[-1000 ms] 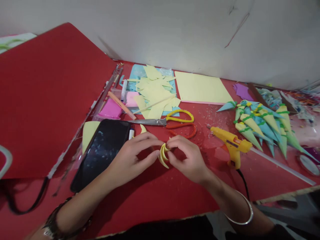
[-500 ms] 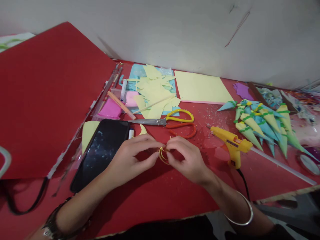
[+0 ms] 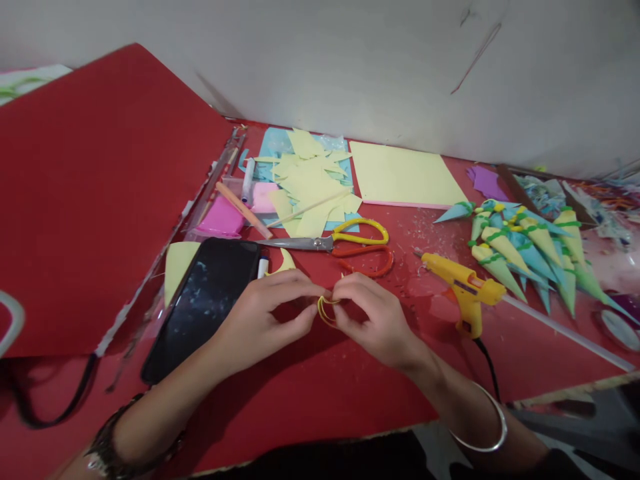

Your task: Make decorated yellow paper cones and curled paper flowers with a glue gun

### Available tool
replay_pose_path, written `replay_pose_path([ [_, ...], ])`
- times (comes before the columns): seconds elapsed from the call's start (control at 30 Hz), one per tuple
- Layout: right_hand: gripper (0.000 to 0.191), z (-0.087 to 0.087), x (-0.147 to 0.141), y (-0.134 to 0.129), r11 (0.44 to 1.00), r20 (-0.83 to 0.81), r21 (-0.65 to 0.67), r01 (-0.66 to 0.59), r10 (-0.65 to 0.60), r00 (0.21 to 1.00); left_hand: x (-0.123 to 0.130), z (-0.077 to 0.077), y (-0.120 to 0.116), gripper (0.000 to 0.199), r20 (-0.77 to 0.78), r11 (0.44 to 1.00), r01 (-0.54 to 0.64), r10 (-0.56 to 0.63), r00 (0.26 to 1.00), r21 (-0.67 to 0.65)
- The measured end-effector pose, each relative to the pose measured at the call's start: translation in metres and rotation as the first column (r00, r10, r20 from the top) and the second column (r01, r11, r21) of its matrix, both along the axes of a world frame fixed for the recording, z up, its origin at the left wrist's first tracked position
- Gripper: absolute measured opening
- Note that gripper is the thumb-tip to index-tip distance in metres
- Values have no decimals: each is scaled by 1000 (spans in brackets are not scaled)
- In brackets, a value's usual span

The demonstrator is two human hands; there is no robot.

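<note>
Between my hands is a small piece of yellow paper [image 3: 324, 316], curled into a loop with its edge facing me. The fingertips of my left hand [image 3: 270, 319] pinch its left side. On the other side, my right hand [image 3: 374, 320] holds it between thumb and fingers. Just beyond lie scissors [image 3: 317, 244] with one yellow and one red handle, and a curved yellow scrap [image 3: 287, 260]. A black phone [image 3: 200, 310] rests beside my left forearm. To the right of my right hand a yellow glue gun [image 3: 463, 287] lies with its nozzle pointing left.
Many blue and yellow paper cones [image 3: 530, 243] with green bands are heaped at the right. Yellow offcuts [image 3: 313, 180] lie on blue sheets at the back, beside a yellow sheet stack [image 3: 405, 173]. A red board [image 3: 110, 200] fills the left. A tape roll [image 3: 619, 328] sits far right.
The yellow paper loop has shifted very slightly between my fingertips. Both hands keep the same pinch in nearly the same place.
</note>
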State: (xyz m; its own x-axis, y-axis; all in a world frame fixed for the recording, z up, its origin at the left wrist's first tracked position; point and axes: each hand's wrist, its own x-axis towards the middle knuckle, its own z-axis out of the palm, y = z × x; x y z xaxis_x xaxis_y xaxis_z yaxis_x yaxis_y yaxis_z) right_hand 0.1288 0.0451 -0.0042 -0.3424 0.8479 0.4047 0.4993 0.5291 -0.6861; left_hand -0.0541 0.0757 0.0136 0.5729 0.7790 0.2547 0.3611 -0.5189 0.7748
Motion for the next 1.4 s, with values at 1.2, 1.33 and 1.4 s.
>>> replay_pose_path([
  [1.2,10,1,-2,0,991,63,-78,-111,116,991,-1,-5,0,13,-123,993,16,-1,992,119],
  [1.33,9,0,-1,1,994,39,-74,-76,79,996,0,-5,0,12,-134,991,19,-2,991,131],
  [1.4,8,-1,0,2,997,14,-59,-46,47,999,0,-6,1,11,-145,989,3,19,989,151],
])
